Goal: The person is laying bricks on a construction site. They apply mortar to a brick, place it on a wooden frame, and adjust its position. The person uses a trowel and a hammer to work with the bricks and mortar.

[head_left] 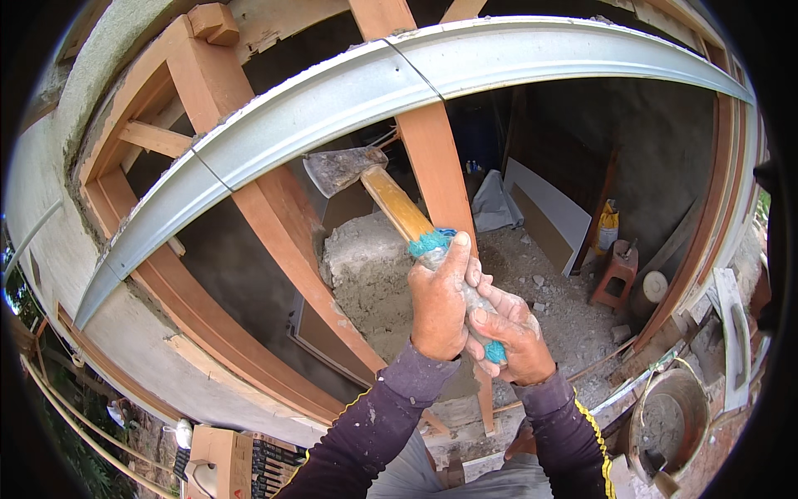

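Both hands grip a hatchet (pixel 397 204) in front of me, its worn metal head pointing up and to the left. My left hand (pixel 440 303) is closed round the handle just below a band of blue-green string. Lower down, my right hand (pixel 517 337) is wrapped round the grey, cloth-covered end, where more string shows. The hatchet head appears below a galvanized metal channel (pixel 515 62) that spans the opening. A reddish wooden post (pixel 434 162) rises behind the handle, and a slanted wooden beam (pixel 291 249) stands to its left. Whether the head touches anything, I cannot tell.
A rough concrete block (pixel 366 249) lies beyond my hands. An orange stool (pixel 616 274) and a leaning white board (pixel 553 204) are inside at right. A dirty bucket (pixel 698 399) sits at lower right, and a cardboard box (pixel 218 457) at lower left. Rubble covers the floor.
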